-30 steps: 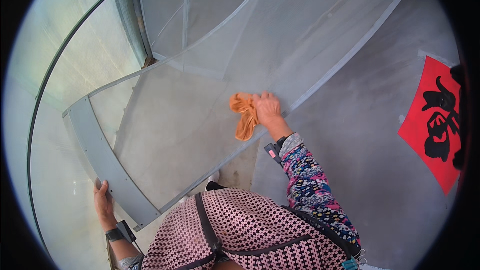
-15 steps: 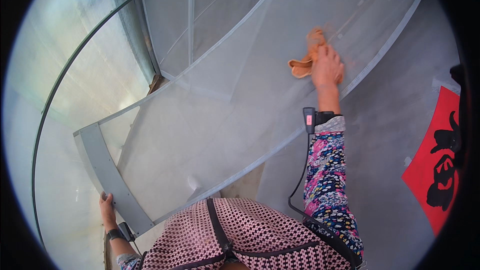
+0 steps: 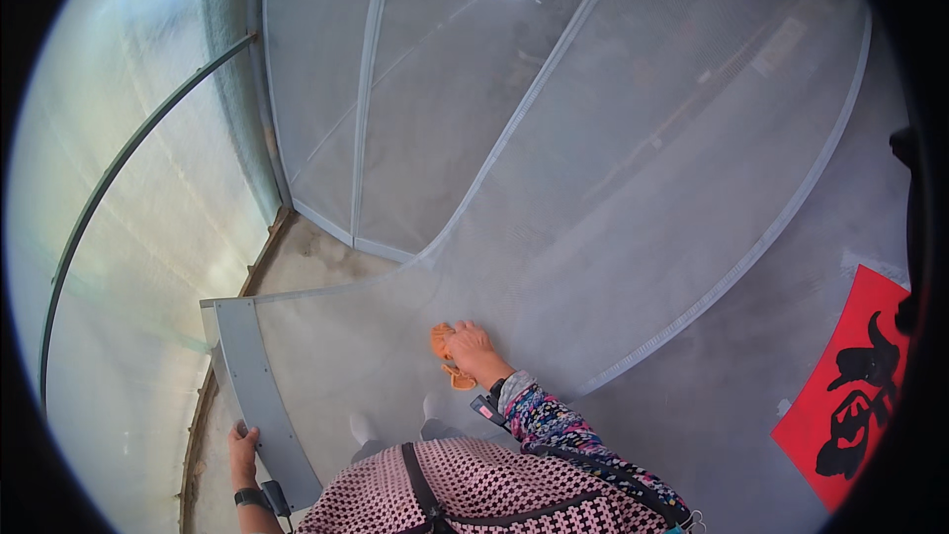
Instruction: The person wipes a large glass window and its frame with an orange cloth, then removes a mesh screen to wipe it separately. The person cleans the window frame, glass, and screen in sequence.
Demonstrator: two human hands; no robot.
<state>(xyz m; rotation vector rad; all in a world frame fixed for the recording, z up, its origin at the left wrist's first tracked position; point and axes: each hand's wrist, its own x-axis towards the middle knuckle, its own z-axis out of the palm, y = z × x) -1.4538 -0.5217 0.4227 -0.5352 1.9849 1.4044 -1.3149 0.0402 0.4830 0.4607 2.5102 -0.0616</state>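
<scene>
A large see-through mesh panel [image 3: 633, 168] in a pale frame stretches in front of me, with a flat grey metal strip [image 3: 259, 376] across its left end. My left hand [image 3: 243, 455] is closed on the outer edge of that strip. Low on the mesh, close to my body, my right hand [image 3: 477, 356] is closed around an orange cloth [image 3: 440, 339] and presses it to the surface. A loose fold of the cloth hangs below the fingers. Part of the cloth is hidden under the hand.
Translucent sheeting [image 3: 129, 267] with a dark curved bar [image 3: 94, 203] lies to the left. Another framed mesh panel [image 3: 316, 89] stands beyond. A red paper [image 3: 840, 405] with black brushwork is at the right. My feet [image 3: 363, 427] show through the mesh.
My right hand has swept the orange cloth from the upper right of the mesh down and left, near my body. My left hand still holds the panel's end; the view has shifted.
</scene>
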